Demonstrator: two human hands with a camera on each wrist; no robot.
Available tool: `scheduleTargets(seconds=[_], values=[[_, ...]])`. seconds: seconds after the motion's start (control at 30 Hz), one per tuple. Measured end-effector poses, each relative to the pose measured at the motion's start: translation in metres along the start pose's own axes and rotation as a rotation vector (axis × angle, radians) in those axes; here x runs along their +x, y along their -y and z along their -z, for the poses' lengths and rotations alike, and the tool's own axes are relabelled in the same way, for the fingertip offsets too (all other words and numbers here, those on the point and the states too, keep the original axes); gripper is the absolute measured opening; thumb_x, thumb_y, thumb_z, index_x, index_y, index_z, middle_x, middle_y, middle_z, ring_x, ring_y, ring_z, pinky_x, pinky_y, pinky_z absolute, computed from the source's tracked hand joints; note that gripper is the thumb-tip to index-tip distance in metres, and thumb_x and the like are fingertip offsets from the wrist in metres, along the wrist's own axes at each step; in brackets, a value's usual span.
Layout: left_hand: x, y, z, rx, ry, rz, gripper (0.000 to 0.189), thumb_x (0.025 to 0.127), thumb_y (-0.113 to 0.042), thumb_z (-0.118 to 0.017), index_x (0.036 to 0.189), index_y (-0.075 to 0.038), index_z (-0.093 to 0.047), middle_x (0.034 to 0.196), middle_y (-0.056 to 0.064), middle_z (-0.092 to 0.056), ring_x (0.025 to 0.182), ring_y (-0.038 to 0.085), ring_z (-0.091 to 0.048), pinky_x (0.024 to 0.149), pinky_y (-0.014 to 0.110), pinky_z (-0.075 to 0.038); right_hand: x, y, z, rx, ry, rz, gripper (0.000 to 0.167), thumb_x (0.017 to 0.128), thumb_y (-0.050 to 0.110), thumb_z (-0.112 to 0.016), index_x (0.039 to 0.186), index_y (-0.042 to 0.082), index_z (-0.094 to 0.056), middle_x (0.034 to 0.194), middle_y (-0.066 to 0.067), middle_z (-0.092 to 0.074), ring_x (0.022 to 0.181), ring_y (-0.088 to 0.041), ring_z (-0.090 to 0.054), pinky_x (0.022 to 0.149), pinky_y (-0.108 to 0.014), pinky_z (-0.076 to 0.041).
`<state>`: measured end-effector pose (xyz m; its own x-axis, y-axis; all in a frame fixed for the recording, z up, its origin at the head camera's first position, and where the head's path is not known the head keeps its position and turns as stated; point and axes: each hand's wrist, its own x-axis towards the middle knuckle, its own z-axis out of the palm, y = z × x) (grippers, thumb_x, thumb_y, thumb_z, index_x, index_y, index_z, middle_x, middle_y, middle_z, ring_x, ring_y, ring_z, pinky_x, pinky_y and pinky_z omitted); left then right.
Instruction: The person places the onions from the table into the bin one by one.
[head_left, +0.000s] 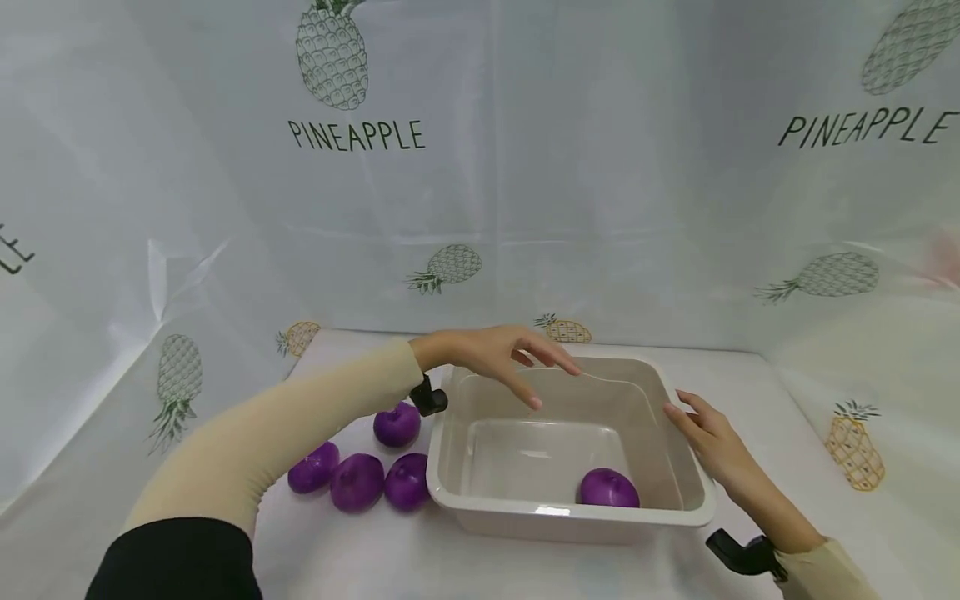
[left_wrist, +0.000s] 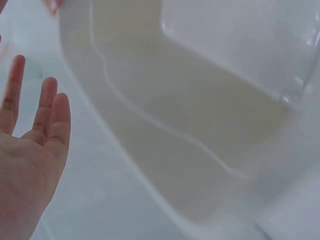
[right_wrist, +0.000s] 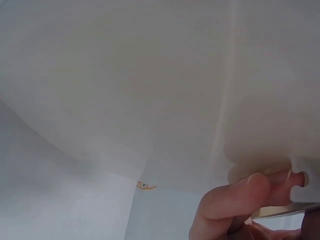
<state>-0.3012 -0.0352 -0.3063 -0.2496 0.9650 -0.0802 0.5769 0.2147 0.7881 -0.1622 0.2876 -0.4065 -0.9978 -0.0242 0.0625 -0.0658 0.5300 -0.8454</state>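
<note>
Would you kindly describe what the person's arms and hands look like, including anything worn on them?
The left hand and right hand are ungloved. The left arm has a long cream sleeve, with black fabric higher up. A small black device sits at the left wrist; a curved black mount is at the right, beside a matching cream cuff.

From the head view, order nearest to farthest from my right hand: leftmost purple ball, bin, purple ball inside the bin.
1. The bin: right hand at its right rim.
2. Inside purple ball: bin's near right part.
3. Leftmost purple ball: outside, left of the bin.
</note>
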Motion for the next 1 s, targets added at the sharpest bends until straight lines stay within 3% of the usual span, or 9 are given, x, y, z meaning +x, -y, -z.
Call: scheduleTargets(seconds=[0.23,0.53,0.77,1.0], values=[[-0.055,0.014,0.02,-0.039,-0.161,0.001,0.059,0.085,-0.015,-0.082,0.14,-0.017,-0.059,0.148,-0.004,-0.049,0.138,0.009,-0.039,0.113,0.044,-0.035,-0.002,-0.004,0.001,0.016,0.002,-0.003,0.051,0.108,0.023,-0.046,0.146,-0.009,-0.033,0.122,-0.04,-0.057,0.09,-0.04,-0.07,0.063,-0.041,-0.061],[-0.121,0.047,0.023,-0.123,-0.325,0.116,0.051,0.086,-0.01,-0.08,0.134,-0.015,-0.064,0.147,-0.002,-0.05,0.139,0.014,-0.039,0.113,0.038,-0.035,-0.002,-0.007,0.001,-0.02,0.005,-0.04,0.054,0.108,0.027,-0.045,0.147,-0.008,-0.031,0.124,-0.041,-0.055,0.093,-0.042,-0.069,0.064,-0.043,-0.061],[-0.161,0.078,0.014,-0.183,-0.393,0.194,0.049,0.086,-0.012,-0.079,0.133,-0.011,-0.064,0.149,0.003,-0.048,0.141,0.021,-0.038,0.115,0.046,-0.031,-0.001,-0.004,0.002,-0.026,0.015,-0.043,0.055,0.108,0.027,-0.044,0.147,-0.009,-0.03,0.124,-0.041,-0.054,0.094,-0.042,-0.068,0.065,-0.043,-0.061],[-0.18,0.11,0.001,-0.205,-0.369,0.262,0.058,0.085,-0.011,-0.081,0.139,-0.012,-0.06,0.15,0.005,-0.047,0.142,0.023,-0.037,0.116,0.053,-0.026,0.0,-0.004,0.0,-0.01,0.015,-0.034,0.054,0.108,0.027,-0.044,0.147,-0.009,-0.031,0.124,-0.041,-0.055,0.092,-0.041,-0.069,0.065,-0.043,-0.061]])
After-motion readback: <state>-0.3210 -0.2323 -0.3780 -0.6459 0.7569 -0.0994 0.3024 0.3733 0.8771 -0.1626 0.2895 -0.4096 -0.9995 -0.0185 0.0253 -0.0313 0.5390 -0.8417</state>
